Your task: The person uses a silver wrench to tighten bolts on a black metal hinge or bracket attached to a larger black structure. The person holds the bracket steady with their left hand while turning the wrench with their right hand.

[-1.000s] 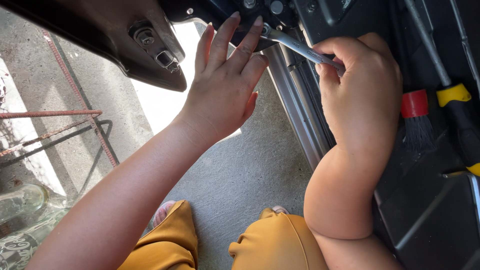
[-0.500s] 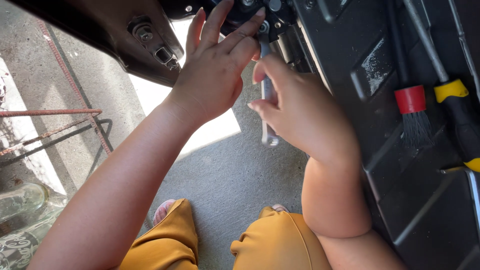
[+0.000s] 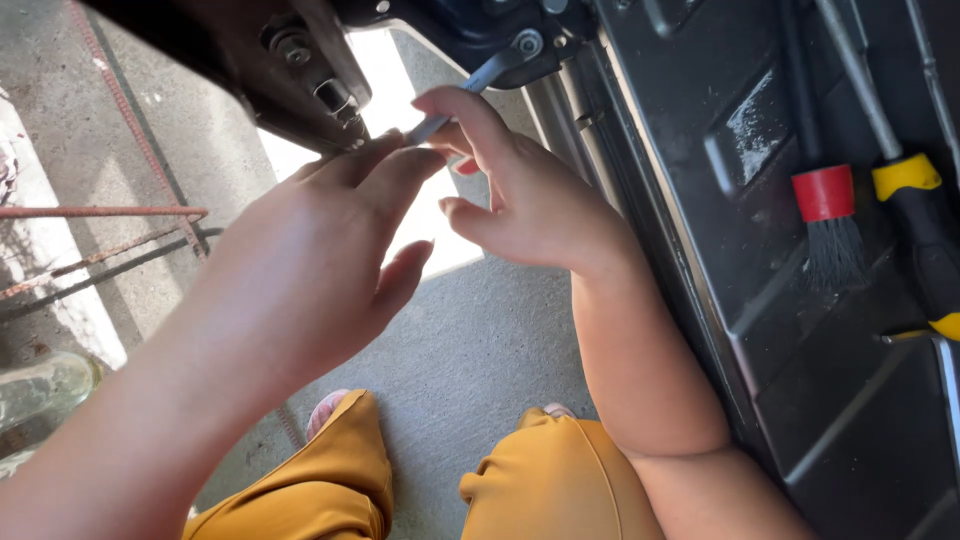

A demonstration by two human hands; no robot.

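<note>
A: Wrench point(image 3: 478, 85)?
B: 12 o'clock, head on a bolt point(image 3: 527, 43) under the black machine body point(image 3: 450, 25).
A: Hands?
B: Right hand point(image 3: 530, 200) pinches the wrench handle. Left hand point(image 3: 320, 260) fingers touch its end; grip probably loose, partly hidden.
A: Surroundings?
B: 3 o'clock: red-banded brush point(image 3: 825, 215), yellow-handled tool point(image 3: 915, 215).

wrench point(image 3: 470, 90) handle part hidden behind fingers point(image 3: 400, 175), yellow-handled tool point(image 3: 925, 225) cut off at right edge
</note>
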